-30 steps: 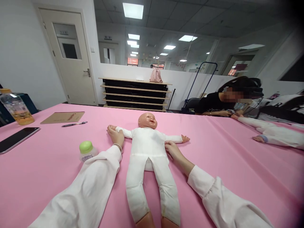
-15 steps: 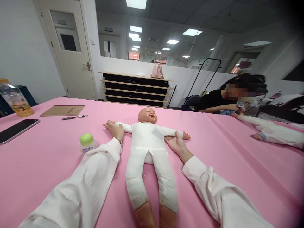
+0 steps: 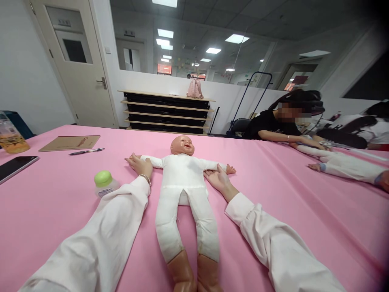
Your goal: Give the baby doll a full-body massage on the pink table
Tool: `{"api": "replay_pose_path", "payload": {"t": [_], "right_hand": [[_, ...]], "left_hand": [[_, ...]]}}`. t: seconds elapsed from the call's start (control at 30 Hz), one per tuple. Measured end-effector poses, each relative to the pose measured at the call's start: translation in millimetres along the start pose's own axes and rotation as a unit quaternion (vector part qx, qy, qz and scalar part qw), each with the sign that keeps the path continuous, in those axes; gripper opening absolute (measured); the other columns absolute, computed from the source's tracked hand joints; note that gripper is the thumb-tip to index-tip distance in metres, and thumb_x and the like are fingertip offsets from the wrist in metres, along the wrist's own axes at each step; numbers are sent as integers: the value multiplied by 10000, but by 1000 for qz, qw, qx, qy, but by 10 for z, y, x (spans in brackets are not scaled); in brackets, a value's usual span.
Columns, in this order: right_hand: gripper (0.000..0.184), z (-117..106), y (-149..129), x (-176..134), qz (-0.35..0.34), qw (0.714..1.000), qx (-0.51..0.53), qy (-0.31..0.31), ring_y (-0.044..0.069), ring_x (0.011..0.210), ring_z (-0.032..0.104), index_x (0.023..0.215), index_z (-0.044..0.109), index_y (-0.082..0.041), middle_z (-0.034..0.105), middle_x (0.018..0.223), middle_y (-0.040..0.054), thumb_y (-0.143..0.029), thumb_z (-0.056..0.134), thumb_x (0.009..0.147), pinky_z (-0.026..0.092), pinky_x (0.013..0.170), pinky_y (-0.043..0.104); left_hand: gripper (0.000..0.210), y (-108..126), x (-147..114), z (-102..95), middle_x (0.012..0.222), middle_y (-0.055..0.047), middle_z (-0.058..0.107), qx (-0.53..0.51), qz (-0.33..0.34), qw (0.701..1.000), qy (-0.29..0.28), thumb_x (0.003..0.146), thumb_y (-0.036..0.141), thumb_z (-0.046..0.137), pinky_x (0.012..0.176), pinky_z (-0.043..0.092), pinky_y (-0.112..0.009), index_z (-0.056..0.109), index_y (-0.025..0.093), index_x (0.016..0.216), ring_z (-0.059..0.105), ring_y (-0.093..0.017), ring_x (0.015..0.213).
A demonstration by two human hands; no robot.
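A baby doll (image 3: pixel 184 174) with a cloth body in white lies on its back on the pink tabletop, arms spread and head at the far end. My left hand (image 3: pixel 139 165) is closed at the doll's arm on the left, by its small hand; the fingertips are partly hidden. On the other side, my right hand (image 3: pixel 219 178) rests palm up, fingers stretched out beneath the doll's other arm near the armpit. Its thumb touches the arm's lower edge. Beside my left forearm stands a small clear jar with a green lid (image 3: pixel 103 178).
On the left lie a brown notebook (image 3: pixel 69 142), a pen (image 3: pixel 86 151) and a phone (image 3: pixel 16 168), with a bottle (image 3: pixel 12 136) behind. At right, a co-worker (image 3: pixel 273 125) leans over another doll (image 3: pixel 349 164). A shelf rack (image 3: pixel 167 111) stands beyond the pink table (image 3: pixel 258 178).
The view has turned slightly right, so everything sits further left. My hands keep their places on the doll. The co-worker's arm now reaches further over the other doll.
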State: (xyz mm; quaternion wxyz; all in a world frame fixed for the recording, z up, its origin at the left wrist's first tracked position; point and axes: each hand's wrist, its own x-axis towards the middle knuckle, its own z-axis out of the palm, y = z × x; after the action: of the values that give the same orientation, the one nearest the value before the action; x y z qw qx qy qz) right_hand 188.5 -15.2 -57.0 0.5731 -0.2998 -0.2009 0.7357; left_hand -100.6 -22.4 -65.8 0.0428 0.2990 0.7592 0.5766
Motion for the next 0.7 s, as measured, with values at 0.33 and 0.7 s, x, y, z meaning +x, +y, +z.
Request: {"api": "replay_pose_path", "payload": {"t": [0.33,0.7], "right_hand": [[482,-40,-18,22,13,999,27,14,217,1143,501,1203,437,-50,534,1179,191,-397,270,914,523,818,335],[394,-53,-15,16,-38,997,34,54,207,1186,459,1175,468,-82,526,1210,140,-324,283,925,491,882,331]], "left_hand": [[510,17,-10,-15,1346,-221,279,19,-14,1000,5,754,158,481,1035,240,-408,350,86,1241,234,-276,1308],[479,-5,-9,-1,1369,-220,237,53,-37,996,58,747,181,497,1044,225,-420,388,70,1200,235,-289,1299]]}}
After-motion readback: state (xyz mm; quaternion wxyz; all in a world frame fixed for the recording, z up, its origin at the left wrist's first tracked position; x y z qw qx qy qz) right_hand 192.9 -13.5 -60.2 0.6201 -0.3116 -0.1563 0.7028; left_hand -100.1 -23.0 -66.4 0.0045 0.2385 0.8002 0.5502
